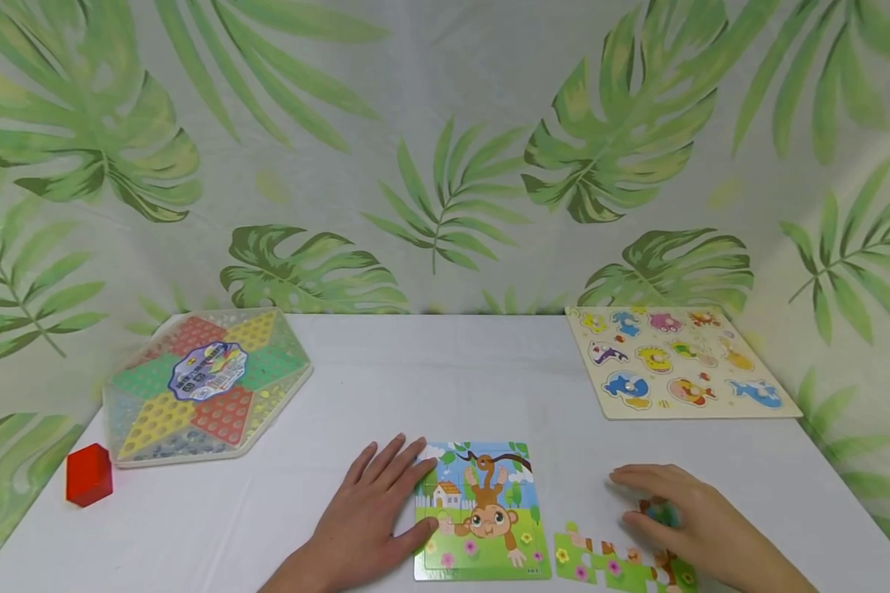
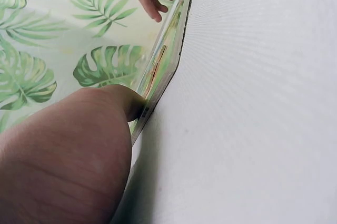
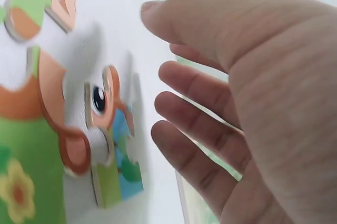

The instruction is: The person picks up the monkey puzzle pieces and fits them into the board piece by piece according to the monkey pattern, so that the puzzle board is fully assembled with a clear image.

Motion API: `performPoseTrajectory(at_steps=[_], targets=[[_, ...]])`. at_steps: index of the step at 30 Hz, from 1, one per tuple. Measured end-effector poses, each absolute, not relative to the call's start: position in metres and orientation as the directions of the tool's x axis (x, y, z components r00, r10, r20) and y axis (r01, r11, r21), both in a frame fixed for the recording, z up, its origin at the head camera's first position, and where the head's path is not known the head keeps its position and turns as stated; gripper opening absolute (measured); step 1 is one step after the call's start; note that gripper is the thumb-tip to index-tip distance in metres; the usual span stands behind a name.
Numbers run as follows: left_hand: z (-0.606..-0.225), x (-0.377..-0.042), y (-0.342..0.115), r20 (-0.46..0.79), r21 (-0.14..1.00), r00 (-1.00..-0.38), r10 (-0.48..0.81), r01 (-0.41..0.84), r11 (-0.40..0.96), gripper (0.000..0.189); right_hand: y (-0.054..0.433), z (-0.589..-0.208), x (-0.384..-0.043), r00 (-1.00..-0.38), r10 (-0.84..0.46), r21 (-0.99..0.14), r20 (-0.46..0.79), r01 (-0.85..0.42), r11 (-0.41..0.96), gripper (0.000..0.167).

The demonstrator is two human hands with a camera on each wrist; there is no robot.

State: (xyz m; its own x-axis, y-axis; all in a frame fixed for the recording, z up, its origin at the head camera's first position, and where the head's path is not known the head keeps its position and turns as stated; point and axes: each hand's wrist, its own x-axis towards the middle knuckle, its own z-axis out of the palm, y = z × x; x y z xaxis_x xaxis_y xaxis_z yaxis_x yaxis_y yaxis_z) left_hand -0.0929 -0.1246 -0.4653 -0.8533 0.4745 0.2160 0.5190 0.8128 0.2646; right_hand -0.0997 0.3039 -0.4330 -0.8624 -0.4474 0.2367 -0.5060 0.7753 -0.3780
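Note:
A square jigsaw board [image 1: 482,482] printed with an upside-down monkey lies at the near middle of the table. My left hand [image 1: 363,515] rests at its left edge with fingers spread and the thumb over the border; the left wrist view shows that thumb [image 2: 134,100] against the board's side. To the right, several joined jigsaw pieces [image 1: 614,568] with grass and flowers lie on the cloth. My right hand [image 1: 700,515] hovers over their far right end, thumb and fingers apart. A jigsaw piece with an eye and a tree [image 3: 126,166] lies beneath it, apart from the fingertips.
A hexagonal Chinese checkers box [image 1: 278,366] lies at the back left, with a red block [image 1: 89,475] in front of it. At the back right is a wooden sea-animal peg puzzle [image 1: 667,399]. A leaf-print curtain [image 1: 452,165] hangs behind the white tabletop.

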Motion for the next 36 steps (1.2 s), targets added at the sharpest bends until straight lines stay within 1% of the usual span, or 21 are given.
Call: performPoseTrajectory(at_steps=[7, 12, 16, 21, 29, 36], targets=[[-0.466, -0.093, -0.125, 0.221, 0.259, -0.851, 0.476, 0.522, 0.813, 0.065, 0.318, -0.435, -0.101, -0.855, -0.460, -0.398, 0.241, -0.519, 0.756, 0.053], [-0.466, -0.093, -0.125, 0.229, 0.258, -0.850, 0.474, 0.523, 0.812, 0.065, 0.331, -0.435, -0.102, -0.874, -0.463, -0.428, 0.147, -0.478, 0.767, 0.055], [-0.466, -0.093, -0.124, 0.228, 0.263, -0.851, 0.474, 0.522, 0.811, 0.065, 0.337, -0.435, -0.102, -0.883, -0.461, -0.429, 0.088, -0.451, 0.783, 0.056], [-0.467, -0.093, -0.124, 0.228, 0.258, -0.851, 0.473, 0.522, 0.813, 0.066, 0.339, -0.435, -0.102, -0.877, -0.473, -0.426, 0.086, -0.461, 0.778, 0.054], [-0.467, -0.094, -0.124, 0.230, 0.253, -0.850, 0.475, 0.523, 0.814, 0.065, 0.340, -0.436, -0.103, -0.858, -0.493, -0.406, 0.141, -0.505, 0.762, 0.050], [-0.466, -0.094, -0.124, 0.222, 0.258, -0.852, 0.473, 0.520, 0.814, 0.065, 0.338, -0.437, -0.103, -0.857, -0.491, -0.394, 0.156, -0.510, 0.765, 0.046]])
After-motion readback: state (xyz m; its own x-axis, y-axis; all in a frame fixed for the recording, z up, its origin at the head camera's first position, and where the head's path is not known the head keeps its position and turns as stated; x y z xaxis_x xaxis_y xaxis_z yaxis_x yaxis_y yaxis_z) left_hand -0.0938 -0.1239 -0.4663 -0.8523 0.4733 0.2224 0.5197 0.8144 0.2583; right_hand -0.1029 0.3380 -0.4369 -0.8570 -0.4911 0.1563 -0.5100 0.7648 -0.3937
